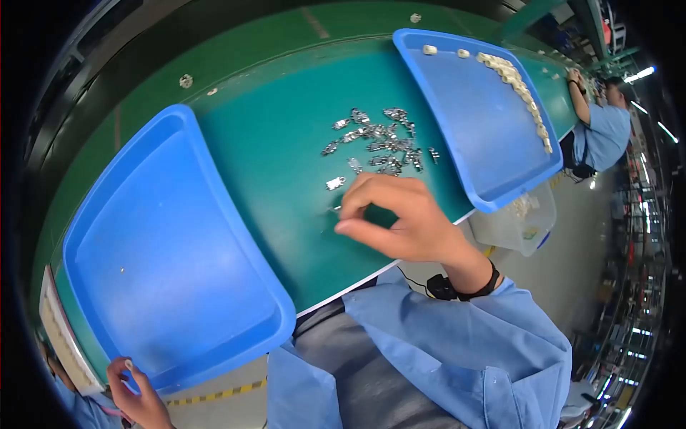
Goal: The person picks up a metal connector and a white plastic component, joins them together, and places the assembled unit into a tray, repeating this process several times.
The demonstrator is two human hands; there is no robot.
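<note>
My right hand (404, 218) hovers over the green table mat, its thumb and index finger curled into a pinch. A tiny shiny bit (334, 209) shows by the fingertips; I cannot tell whether they hold it. Just beyond lies a loose silver metal part (335, 184), and farther off a scattered pile of similar small metal parts (379, 132). At the lower left, my left hand (136, 397) pinches a small cream-white piece (128, 364) beside the near corner of a blue tray (246, 247).
Another blue tray (446, 132) on the right has several cream-coloured pieces (511, 75) lined along its far and right sides. Below it stands a clear plastic bin (511, 232). A co-worker in blue (604, 132) sits at the far right; a white-edged box (68, 329) is at far left.
</note>
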